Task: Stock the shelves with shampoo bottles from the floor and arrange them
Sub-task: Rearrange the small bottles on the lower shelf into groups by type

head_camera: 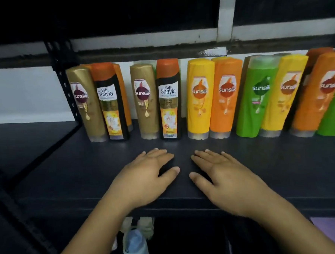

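Note:
Several shampoo bottles stand in a row at the back of a dark shelf (pixel 48 172). From the left: a gold Sunsilk bottle (pixel 87 103), a black Safi Shayla bottle (pixel 111 102), a second gold bottle (pixel 145 100), a second Safi Shayla bottle (pixel 169 99), a yellow bottle (pixel 199 98), an orange bottle (pixel 226 98), a green bottle (pixel 256 97), then more yellow, orange and green ones. My left hand (pixel 146 176) and my right hand (pixel 227 176) rest flat on the shelf in front of the row, fingers spread, holding nothing.
A black perforated shelf post (pixel 63 78) rises at the left. A white window frame (pixel 225 15) runs behind the shelf. Below the shelf edge a pale blue bottle (pixel 136 247) stands with other small bottles. A purple object (pixel 333 229) shows at the lower right.

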